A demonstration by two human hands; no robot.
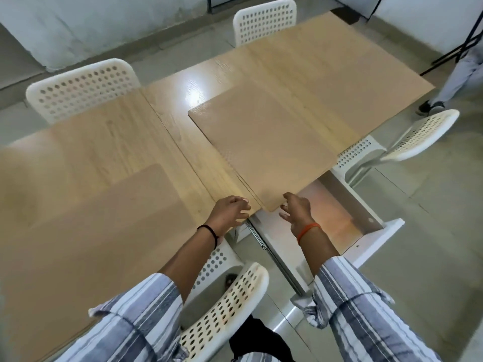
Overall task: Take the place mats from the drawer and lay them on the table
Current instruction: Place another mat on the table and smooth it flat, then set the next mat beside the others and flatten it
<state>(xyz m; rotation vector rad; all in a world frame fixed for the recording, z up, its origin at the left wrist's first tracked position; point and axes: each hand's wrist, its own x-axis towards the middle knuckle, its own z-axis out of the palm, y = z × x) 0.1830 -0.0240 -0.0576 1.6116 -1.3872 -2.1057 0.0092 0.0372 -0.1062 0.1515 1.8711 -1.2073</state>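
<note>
A stack of tan place mats [264, 142] lies on the right half of the light wooden table [167, 118], its near corner jutting over the table edge above the white drawer [366, 212], which stands pulled out. One more tan mat [104, 220] lies flat on the left half of the table. My left hand [230, 212] rests at the table edge with spread fingers touching the stack's near-left edge. My right hand [296, 210] hovers at the stack's near corner, fingers apart, thumb at the mat's edge. Neither hand clearly grips a mat.
White perforated chairs stand around the table: two on the far side [78, 87] [264, 19], one at the right [418, 131], one just below my arms [227, 309]. Another person's leg and shoe [431, 105] are at the upper right, by a black stand.
</note>
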